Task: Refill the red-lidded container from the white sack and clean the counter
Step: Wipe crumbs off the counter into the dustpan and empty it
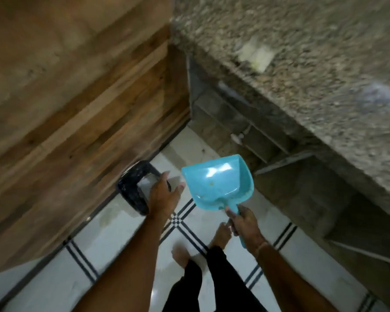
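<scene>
Along the left, a wood-grain panel (pixel 65 97) is seen, smeared by blur. At the upper right the speckled granite desk (pixel 313 75) is cut off by the frame; a pale patch (pixel 256 56) on it cannot be made out. Glossy white floor tiles (pixel 126 239) are crossed by thin black stripes. A black, bag-lined bin (pixel 127 192) stands by the panel, partly hidden by the left hand (pixel 162 194), whose fingers are loosely spread over it. A smooth turquoise plastic dustpan (pixel 218 183) is held by its handle, the fingers of the right hand (pixel 245 224) curled round it.

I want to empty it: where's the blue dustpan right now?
Head view, centre-right: the blue dustpan is gripped by its handle in the right hand, above the floor, beside the black bin.
</scene>
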### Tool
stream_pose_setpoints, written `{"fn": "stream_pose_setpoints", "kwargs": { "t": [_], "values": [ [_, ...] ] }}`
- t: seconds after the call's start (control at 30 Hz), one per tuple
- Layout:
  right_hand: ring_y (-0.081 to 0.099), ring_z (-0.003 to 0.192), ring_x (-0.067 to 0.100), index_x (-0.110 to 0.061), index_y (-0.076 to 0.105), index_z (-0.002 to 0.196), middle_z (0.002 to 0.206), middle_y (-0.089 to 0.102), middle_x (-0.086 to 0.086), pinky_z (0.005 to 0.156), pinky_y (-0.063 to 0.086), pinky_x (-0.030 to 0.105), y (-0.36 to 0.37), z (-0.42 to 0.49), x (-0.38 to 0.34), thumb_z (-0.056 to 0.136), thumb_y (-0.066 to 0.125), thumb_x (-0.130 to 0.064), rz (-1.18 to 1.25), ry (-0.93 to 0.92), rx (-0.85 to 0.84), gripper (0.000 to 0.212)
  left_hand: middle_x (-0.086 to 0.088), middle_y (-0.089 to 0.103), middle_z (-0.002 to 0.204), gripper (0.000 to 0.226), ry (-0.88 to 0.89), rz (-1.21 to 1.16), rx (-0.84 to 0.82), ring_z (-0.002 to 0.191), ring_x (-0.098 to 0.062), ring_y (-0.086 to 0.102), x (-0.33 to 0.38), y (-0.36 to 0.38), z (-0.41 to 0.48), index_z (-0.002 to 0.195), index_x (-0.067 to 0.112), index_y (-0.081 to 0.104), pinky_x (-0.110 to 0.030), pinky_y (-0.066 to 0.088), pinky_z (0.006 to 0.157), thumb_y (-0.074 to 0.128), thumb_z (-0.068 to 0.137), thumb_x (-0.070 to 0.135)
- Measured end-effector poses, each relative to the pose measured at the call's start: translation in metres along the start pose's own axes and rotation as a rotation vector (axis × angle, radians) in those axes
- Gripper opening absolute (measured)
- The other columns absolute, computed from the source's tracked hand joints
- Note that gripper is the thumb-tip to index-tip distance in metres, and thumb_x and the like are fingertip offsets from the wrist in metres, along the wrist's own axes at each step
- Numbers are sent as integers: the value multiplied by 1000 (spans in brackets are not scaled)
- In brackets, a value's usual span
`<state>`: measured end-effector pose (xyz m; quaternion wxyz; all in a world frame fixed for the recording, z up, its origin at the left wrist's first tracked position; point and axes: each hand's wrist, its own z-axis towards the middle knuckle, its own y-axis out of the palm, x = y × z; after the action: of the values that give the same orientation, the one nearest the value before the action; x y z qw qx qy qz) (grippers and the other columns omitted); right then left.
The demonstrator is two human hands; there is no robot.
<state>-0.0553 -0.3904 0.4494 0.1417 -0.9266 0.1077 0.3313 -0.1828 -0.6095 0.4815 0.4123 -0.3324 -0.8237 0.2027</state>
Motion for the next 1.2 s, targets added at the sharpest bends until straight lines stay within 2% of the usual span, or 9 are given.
{"fn": "stream_pose_setpoints", "kwargs": {
  "t": [0.1,0.2,0.53,0.67,0.77,0.83,0.97,1.07,1.2],
  "values": [
    [54,56,8,-5,68,106,77,64,7,48,43,23,-31,-17,-21,97,69,-27,17,-29,-9,24,-14,50,149,72,80,63,7,136,-34,48,51,5,-22,152,25,39,-48,43,109,64,90,54],
    [54,55,9,-8,70,97,73,64,5,50,44,23,-65,-22,-35,97,69,-29,42,-48,26,21,-14,52,148,77,201,109,7,135,-34,48,106,18,-30,151,24,38,-48,43,109,62,89,60],
    [60,71,15,-8,72,104,81,67,5,66,50,29,-116,4,-64,96,70,-34,228,-35,26,27,-15,50,147,77,564,237,-15,135,-34,47,234,49,-3,153,20,39,-44,42,109,64,91,58],
    [60,70,14,-5,71,100,78,66,2,61,50,24,-116,9,-69,95,71,-35,281,-30,78,31,-12,61,129,62,777,260,132,121,-34,55,275,44,30,141,15,53,-43,43,96,64,93,52],
    [60,70,13,-4,72,100,79,66,4,65,50,25,-110,7,-74,96,69,-36,307,-6,137,32,-18,52,138,61,892,348,250,127,-39,47,315,35,69,143,15,50,-51,40,101,61,95,51],
    [60,69,12,-3,72,100,79,66,6,65,50,23,-104,4,-78,98,66,-32,337,12,189,29,-21,45,143,63,896,439,282,134,-41,40,344,31,103,147,18,46,-54,35,106,59,95,50],
    [60,70,12,-5,73,102,78,66,5,58,50,17,-94,-4,-83,100,64,-27,388,53,281,24,-25,33,155,63,831,718,184,142,-44,28,378,30,162,152,20,41,-58,24,115,49,99,53],
    [62,74,14,-7,72,103,82,67,5,58,50,17,-89,-10,-83,100,64,-27,436,87,332,22,-26,46,143,58,940,821,170,135,-45,39,378,40,178,147,11,43,-58,34,108,51,100,45],
    [61,75,15,-5,71,102,81,65,6,56,49,15,-80,-18,-72,100,64,-23,541,139,415,20,-23,55,129,47,983,713,157,121,-42,51,374,80,141,132,4,50,-53,46,97,54,98,35]
  ]
}}
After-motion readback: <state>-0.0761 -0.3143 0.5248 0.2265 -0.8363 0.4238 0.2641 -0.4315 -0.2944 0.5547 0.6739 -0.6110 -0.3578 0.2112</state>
